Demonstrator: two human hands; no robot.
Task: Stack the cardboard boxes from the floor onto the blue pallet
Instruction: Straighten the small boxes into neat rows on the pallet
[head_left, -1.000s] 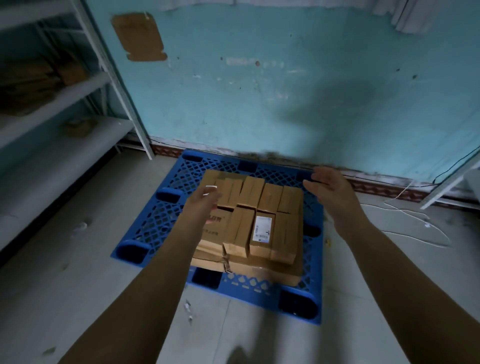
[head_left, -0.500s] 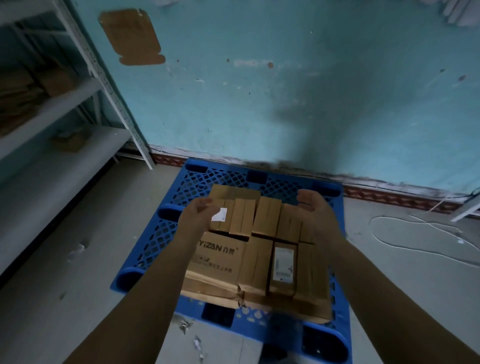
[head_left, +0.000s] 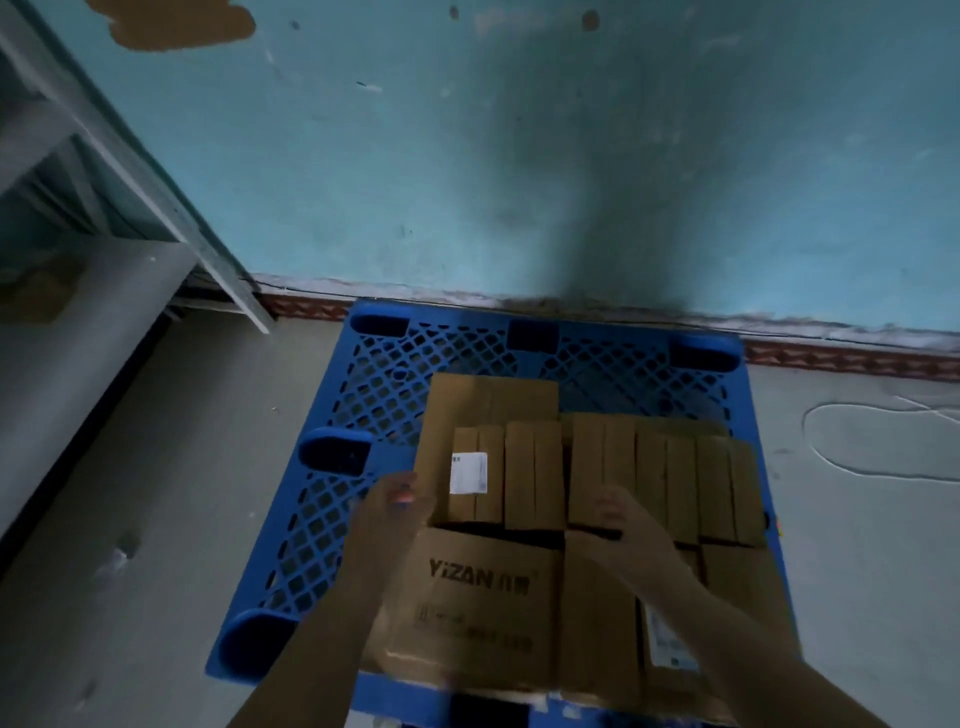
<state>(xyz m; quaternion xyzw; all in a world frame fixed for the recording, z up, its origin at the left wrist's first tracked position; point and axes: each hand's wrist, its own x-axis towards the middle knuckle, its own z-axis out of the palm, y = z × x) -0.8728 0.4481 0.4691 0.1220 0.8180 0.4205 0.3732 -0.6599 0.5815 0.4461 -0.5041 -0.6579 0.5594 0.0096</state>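
Observation:
The blue pallet (head_left: 374, 395) lies on the floor against the teal wall. Brown cardboard boxes are stacked on its middle and right. The back row holds several narrow boxes (head_left: 649, 478) standing side by side, one with a white label (head_left: 469, 473), on a flatter box (head_left: 488, 397). In front lies a wider box printed YIZAN (head_left: 478, 597) with a narrow box (head_left: 597, 623) to its right. My left hand (head_left: 395, 506) grips the YIZAN box's far left corner. My right hand (head_left: 623, 530) hooks its fingers over the far edge of the narrow box, in the gap between the rows.
White metal shelving (head_left: 104, 291) stands to the left, with cardboard (head_left: 41, 291) on a low shelf. A thin white cable (head_left: 831, 447) loops on the floor right of the pallet. Small scraps (head_left: 117, 558) lie on the grey floor at left.
The view has moved closer and lower over the pallet. Both hands have dropped from the air above the stack onto the far edge of the front row.

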